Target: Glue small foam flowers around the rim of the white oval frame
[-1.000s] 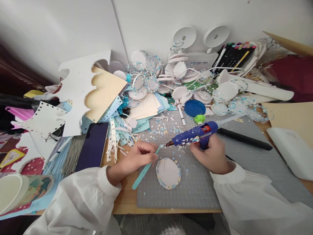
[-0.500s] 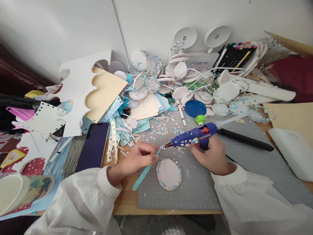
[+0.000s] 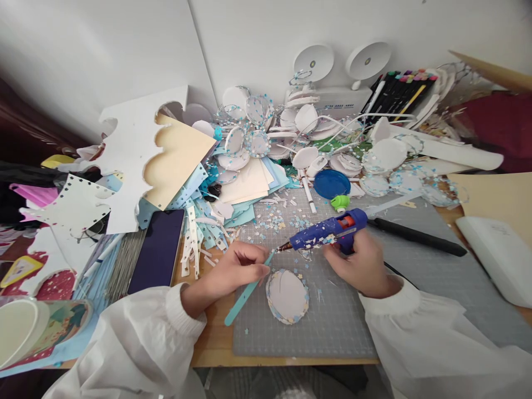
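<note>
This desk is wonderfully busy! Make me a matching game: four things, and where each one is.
Things:
1. glue gun
2. phone
3. turquoise stick
4. nearest star-edged disc

Places:
A. lying on the grey mat
B. in the left hand
C. in the right hand
D. beside a silvery bundle

Pairs: 1-C, 2-D, 3-B, 4-A.

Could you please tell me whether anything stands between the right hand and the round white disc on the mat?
Nothing visible blocks that gap: only a few small scraps lie on the gray mat between the right hand, holding the glue gun, and the white disc.
</note>
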`<state>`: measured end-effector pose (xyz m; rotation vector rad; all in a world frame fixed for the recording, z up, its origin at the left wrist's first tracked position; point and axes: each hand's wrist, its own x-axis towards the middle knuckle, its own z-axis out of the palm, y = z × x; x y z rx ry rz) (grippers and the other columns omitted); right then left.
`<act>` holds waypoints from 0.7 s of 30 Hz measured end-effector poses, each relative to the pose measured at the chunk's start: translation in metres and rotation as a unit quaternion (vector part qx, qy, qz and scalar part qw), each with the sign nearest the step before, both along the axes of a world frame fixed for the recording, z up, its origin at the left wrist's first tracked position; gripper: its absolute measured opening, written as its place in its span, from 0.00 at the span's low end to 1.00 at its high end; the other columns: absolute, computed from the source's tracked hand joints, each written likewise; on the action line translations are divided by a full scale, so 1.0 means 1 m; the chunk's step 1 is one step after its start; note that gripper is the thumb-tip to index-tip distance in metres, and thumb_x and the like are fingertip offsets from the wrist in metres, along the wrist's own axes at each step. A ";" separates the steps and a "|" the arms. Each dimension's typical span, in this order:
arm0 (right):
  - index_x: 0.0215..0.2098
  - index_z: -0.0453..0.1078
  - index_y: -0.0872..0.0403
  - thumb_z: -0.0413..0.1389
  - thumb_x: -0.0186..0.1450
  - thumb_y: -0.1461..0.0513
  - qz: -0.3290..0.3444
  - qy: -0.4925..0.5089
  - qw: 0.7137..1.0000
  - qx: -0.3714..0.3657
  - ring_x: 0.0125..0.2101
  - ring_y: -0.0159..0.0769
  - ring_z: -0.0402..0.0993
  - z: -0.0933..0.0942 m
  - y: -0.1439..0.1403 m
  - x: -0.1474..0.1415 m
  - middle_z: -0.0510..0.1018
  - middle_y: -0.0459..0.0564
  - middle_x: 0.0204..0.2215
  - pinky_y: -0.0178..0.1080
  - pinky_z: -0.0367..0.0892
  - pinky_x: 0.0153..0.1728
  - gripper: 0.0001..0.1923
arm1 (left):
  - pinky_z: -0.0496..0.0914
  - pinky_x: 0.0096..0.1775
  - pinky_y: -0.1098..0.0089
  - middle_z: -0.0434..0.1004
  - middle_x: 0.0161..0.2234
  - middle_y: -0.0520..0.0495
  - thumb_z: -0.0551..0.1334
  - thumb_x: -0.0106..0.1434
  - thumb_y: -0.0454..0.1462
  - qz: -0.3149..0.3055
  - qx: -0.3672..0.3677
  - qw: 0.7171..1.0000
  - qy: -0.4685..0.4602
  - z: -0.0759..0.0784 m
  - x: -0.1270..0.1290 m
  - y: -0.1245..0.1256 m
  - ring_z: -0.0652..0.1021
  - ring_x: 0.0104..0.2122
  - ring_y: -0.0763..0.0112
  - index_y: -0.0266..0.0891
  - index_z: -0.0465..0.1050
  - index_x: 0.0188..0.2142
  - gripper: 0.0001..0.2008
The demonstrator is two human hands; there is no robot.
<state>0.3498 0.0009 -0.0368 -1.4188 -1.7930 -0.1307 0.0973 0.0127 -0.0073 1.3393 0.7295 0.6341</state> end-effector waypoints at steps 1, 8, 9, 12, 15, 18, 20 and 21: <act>0.26 0.60 0.50 0.55 0.54 0.61 -0.001 -0.005 1.000 -0.002 0.14 0.32 0.60 0.000 0.000 0.000 0.64 0.41 0.15 0.36 0.57 0.16 0.06 | 0.52 0.24 0.71 0.56 0.16 0.54 0.60 0.54 0.34 -0.001 -0.001 1.000 0.000 0.000 0.000 0.000 0.60 0.20 0.76 0.36 0.60 0.12 0.17; 0.36 0.67 0.53 0.59 0.54 0.57 -0.069 -0.027 0.996 -0.041 0.19 0.36 0.68 0.003 0.004 0.002 0.71 0.44 0.20 0.38 0.62 0.23 0.13 | 0.52 0.24 0.71 0.56 0.16 0.54 0.60 0.55 0.35 -0.001 0.009 1.000 0.005 -0.001 0.000 0.001 0.59 0.20 0.76 0.36 0.60 0.12 0.17; 0.38 0.67 0.53 0.60 0.55 0.55 -0.092 -0.011 0.994 -0.054 0.20 0.36 0.68 0.005 0.005 0.004 0.72 0.45 0.21 0.38 0.63 0.23 0.16 | 0.52 0.24 0.71 0.56 0.16 0.54 0.60 0.55 0.35 -0.001 0.012 1.000 0.004 -0.001 0.000 0.001 0.60 0.20 0.76 0.36 0.61 0.12 0.17; 0.42 0.69 0.54 0.59 0.57 0.51 -0.129 0.047 0.987 -0.088 0.22 0.37 0.69 0.011 0.006 0.017 0.74 0.48 0.23 0.37 0.63 0.25 0.19 | 0.53 0.25 0.71 0.56 0.16 0.54 0.59 0.55 0.36 0.004 0.012 1.000 0.008 -0.001 0.000 0.001 0.60 0.20 0.76 0.36 0.63 0.12 0.17; 0.42 0.69 0.54 0.55 0.59 0.49 -0.164 0.046 0.982 -0.084 0.26 0.42 0.72 0.013 -0.005 0.041 0.75 0.51 0.26 0.41 0.65 0.29 0.21 | 0.53 0.24 0.72 0.57 0.16 0.54 0.60 0.54 0.35 0.015 0.003 1.000 0.005 -0.001 0.000 0.000 0.60 0.20 0.77 0.36 0.64 0.12 0.16; 0.41 0.69 0.53 0.55 0.57 0.46 -0.219 0.014 0.970 -0.105 0.28 0.48 0.73 0.009 -0.025 0.069 0.74 0.52 0.26 0.44 0.64 0.29 0.22 | 0.54 0.24 0.72 0.60 0.16 0.53 0.60 0.55 0.34 0.015 -0.006 1.000 -0.009 -0.002 0.000 -0.001 0.62 0.20 0.77 0.35 0.68 0.14 0.15; 0.39 0.68 0.51 0.55 0.55 0.45 -0.255 0.023 0.958 -0.127 0.31 0.52 0.74 0.007 -0.039 0.085 0.74 0.53 0.27 0.46 0.64 0.30 0.22 | 0.55 0.25 0.72 0.61 0.17 0.53 0.60 0.56 0.35 0.017 -0.013 1.000 -0.012 -0.004 0.000 -0.001 0.62 0.20 0.77 0.35 0.70 0.15 0.14; 0.37 0.67 0.51 0.54 0.55 0.44 -0.271 0.023 0.952 -0.143 0.32 0.54 0.74 0.006 -0.044 0.091 0.74 0.53 0.28 0.46 0.65 0.29 0.22 | 0.55 0.25 0.72 0.61 0.17 0.53 0.61 0.57 0.35 0.021 -0.016 1.000 -0.010 -0.004 0.000 -0.001 0.62 0.20 0.77 0.35 0.71 0.16 0.14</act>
